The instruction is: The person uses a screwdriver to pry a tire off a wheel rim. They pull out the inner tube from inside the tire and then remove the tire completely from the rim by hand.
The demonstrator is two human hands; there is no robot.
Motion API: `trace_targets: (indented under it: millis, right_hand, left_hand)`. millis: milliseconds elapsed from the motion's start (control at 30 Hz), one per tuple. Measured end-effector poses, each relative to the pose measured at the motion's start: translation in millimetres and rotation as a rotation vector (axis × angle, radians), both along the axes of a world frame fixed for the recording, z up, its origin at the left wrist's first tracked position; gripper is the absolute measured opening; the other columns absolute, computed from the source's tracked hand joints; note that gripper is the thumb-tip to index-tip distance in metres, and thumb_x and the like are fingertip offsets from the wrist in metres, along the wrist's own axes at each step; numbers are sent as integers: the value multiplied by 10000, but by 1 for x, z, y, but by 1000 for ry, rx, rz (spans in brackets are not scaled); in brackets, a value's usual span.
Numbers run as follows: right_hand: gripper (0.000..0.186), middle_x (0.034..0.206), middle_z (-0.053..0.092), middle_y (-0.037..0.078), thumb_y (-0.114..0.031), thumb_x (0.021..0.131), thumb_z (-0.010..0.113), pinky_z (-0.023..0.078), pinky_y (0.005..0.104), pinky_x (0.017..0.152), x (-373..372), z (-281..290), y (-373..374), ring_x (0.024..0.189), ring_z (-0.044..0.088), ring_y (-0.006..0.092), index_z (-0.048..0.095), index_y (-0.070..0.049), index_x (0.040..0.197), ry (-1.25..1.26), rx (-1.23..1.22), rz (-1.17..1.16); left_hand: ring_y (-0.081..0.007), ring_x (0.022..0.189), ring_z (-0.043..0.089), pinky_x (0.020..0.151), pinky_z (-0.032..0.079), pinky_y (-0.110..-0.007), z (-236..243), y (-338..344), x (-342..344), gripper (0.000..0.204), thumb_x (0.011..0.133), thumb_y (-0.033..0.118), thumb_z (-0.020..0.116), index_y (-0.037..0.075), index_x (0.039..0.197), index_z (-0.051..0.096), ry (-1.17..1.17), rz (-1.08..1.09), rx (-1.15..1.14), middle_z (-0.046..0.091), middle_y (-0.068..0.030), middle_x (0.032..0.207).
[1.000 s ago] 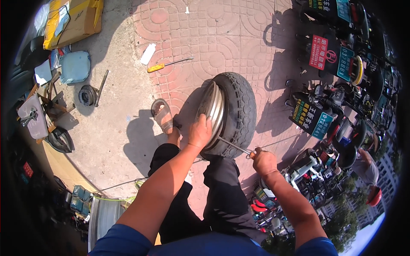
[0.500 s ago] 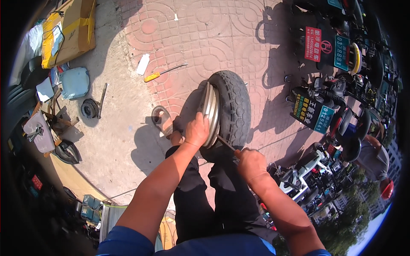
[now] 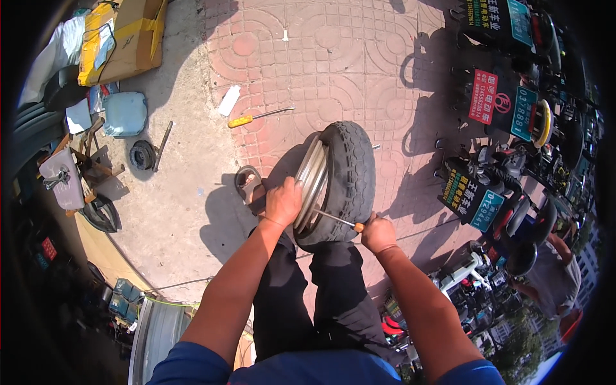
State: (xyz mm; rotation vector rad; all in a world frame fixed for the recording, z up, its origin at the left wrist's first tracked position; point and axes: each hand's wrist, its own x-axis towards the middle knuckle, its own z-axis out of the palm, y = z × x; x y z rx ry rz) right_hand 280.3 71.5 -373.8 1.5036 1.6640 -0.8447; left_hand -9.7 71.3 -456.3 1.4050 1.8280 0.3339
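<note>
A black treaded tyre (image 3: 354, 170) stands upright just beyond my knees, with a silver metal rim (image 3: 312, 172) sitting askew at its left side. My left hand (image 3: 284, 201) is closed around the rim's near left edge. To the right of the tyre, my right hand (image 3: 379, 234) grips the orange-brown handle of a screwdriver (image 3: 337, 219). Its thin metal shaft crosses the tyre's near side and reaches into the gap between rim and tyre. The tip is too small to make out there.
A yellow-handled screwdriver (image 3: 260, 117) and a white bottle (image 3: 229, 101) lie on the paving beyond the wheel. At left are a black ring-shaped part (image 3: 142, 155), a metal bar (image 3: 164, 146), a blue stool (image 3: 125, 114) and a taped carton (image 3: 125, 42). Parked scooters (image 3: 497, 170) line the right side.
The screwdriver's shaft now lies flatter across the tyre, and more of its handle shows. My left hand has shifted left on the rim. The whole view has shifted slightly.
</note>
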Motion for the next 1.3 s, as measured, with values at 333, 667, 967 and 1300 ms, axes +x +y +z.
trace_targets:
  millis: [333, 667, 967, 1300]
  right_hand:
    - [480, 902, 723, 195, -400, 845, 783, 577, 443, 748, -13, -29, 22, 830, 735, 359, 599, 4, 1028, 153, 80, 104]
    - [411, 959, 751, 184, -363, 876, 764, 564, 441, 815, 1, 84, 11, 947, 730, 374, 661, -3, 1047, 15, -71, -180]
    - [305, 903, 738, 223, -196, 878, 696, 581, 449, 748, 12, 81, -7, 857, 742, 373, 592, 27, 1060, 119, 39, -21]
    - [409, 875, 741, 186, -383, 933, 690, 577, 446, 722, 56, 67, -8, 818, 737, 375, 589, 1, 1031, 102, 97, 4]
  left_hand:
    - [-446, 952, 671, 862, 512, -537, 8, 23, -27, 220, 972, 174, 574, 16, 1124, 581, 65, 39, 28, 692, -255, 985]
    - [-301, 1053, 614, 1035, 445, -432, 83, 75, 37, 260, 939, 296, 641, 68, 816, 666, -313, -1299, 414, 681, -121, 973]
    - [-277, 651, 611, 775, 463, -380, 59, 72, 69, 428, 969, 407, 639, 115, 658, 657, -271, -1183, 485, 623, -85, 618]
    - [-275, 730, 659, 853, 460, -382, 52, 71, 106, 428, 995, 447, 612, 117, 742, 711, -316, -1063, 386, 673, -79, 673]
